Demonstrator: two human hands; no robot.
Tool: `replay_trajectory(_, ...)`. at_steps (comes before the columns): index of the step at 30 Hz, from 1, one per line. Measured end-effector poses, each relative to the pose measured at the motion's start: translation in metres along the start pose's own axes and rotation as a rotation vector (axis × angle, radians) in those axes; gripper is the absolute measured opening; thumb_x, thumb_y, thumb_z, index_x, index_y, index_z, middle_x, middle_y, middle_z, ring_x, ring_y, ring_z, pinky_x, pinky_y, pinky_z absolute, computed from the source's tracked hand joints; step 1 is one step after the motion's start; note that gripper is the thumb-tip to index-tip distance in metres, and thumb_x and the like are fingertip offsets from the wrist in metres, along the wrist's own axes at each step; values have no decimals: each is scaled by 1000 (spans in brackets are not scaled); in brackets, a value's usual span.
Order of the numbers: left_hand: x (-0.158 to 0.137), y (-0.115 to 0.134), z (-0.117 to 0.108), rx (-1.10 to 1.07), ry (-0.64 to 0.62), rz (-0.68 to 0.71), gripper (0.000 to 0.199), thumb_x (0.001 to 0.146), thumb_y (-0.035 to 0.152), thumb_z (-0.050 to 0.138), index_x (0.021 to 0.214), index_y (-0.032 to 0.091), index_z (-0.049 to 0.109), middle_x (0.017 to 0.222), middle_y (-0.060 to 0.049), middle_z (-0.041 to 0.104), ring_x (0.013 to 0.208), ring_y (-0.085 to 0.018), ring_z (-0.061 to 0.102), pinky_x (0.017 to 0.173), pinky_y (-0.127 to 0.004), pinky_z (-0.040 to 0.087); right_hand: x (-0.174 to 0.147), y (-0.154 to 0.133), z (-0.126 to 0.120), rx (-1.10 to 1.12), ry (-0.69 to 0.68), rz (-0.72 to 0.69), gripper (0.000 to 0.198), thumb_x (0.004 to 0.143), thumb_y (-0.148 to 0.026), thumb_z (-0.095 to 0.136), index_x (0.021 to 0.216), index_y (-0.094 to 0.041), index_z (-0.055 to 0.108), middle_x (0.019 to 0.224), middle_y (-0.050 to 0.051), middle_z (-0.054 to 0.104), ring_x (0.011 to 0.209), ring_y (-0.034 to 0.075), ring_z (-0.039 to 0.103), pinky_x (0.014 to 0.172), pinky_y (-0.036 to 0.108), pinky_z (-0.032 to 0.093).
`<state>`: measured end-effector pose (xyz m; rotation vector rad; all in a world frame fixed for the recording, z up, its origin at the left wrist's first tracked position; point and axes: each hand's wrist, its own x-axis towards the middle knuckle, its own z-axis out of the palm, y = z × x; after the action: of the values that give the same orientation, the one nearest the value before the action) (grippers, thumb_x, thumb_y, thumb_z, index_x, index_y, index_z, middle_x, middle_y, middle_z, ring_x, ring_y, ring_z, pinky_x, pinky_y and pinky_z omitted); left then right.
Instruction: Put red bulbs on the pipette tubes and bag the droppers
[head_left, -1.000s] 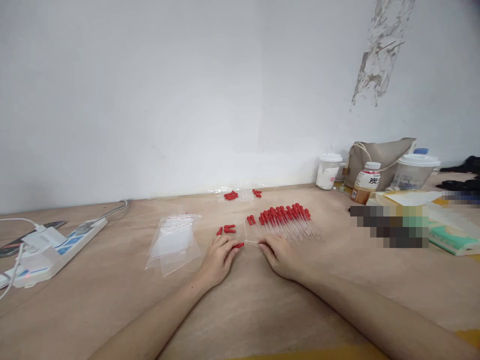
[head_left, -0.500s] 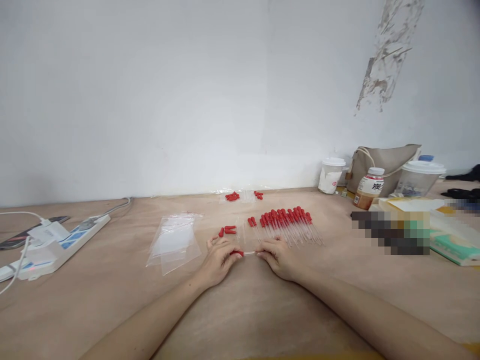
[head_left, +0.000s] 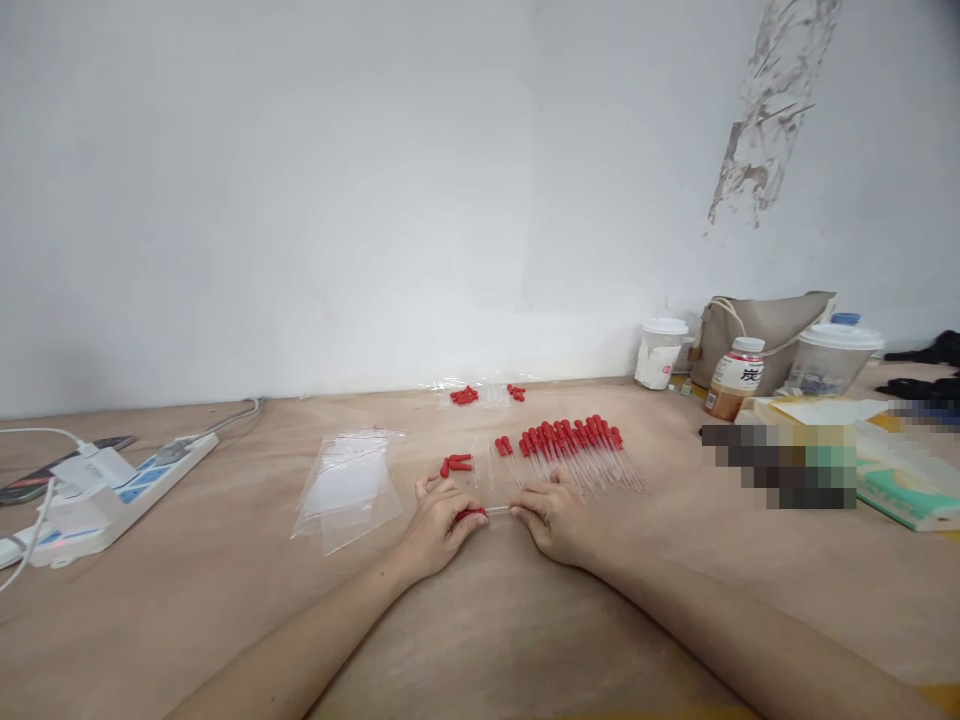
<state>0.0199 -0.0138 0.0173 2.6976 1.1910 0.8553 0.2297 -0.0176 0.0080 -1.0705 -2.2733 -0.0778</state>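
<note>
My left hand (head_left: 437, 527) pinches a red rubber dropper bulb (head_left: 472, 514) between thumb and fingers, partly covering it. From the bulb a thin clear dropper tube (head_left: 498, 511) runs across to my right hand (head_left: 557, 521), whose closed fingertips grip its other end. How deep the tube sits in the bulb is hidden. Just beyond my left fingers lie a few loose red bulbs (head_left: 460, 462), with loose clear tubes (head_left: 492, 466) to their right. Behind my right hand, several red-topped droppers (head_left: 574, 438) lie side by side in a row, their tubes pointing toward me.
Clear plastic bags (head_left: 349, 488) lie left of my hands. More red bulbs (head_left: 465, 396) sit on plastic near the wall. A power strip (head_left: 135, 500) is at far left. At right stand a paper cup (head_left: 658, 360), a bottle (head_left: 735, 385), a bag (head_left: 772, 325) and a tissue pack (head_left: 904, 490).
Both hands stay almost in place, still gripping the bulb and tube. My left thumb and fingers have shifted slightly along the bulb. The view has moved a little.
</note>
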Motion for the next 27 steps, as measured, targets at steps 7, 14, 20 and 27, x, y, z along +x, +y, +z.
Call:
replay_trajectory(7,0,8,-3,70,-17,74,18,85,31,44,78,20,57,70,-1,60,76,-18,50,90,-43,22,0,-5,-2,25,-62,14,24,85,-24,40,72,-20,60,70,-1,63,61,11,50,67,29,23)
replay_trajectory(14,0,9,-3,77,-25,134,18,85,29,43,77,20,57,71,-1,60,77,-17,50,90,-41,22,0,-9,4,7,-125,47,28,85,-23,37,66,-19,58,66,-1,64,58,11,50,70,30,25)
replay_trajectory(20,3,0,-5,146,-63,183,25,86,37,43,76,21,59,71,-2,61,79,-18,51,92,-43,20,3,-10,-2,-52,-126,-33,28,87,-25,36,70,-19,57,71,1,64,62,12,51,68,30,25)
replay_trajectory(27,-2,-19,-5,98,99,9,27,79,37,55,103,24,54,95,-5,60,92,-22,51,92,-44,23,-4,-5,-24,-140,-44,-46,23,84,-24,40,78,-19,62,79,5,62,77,16,50,71,32,25)
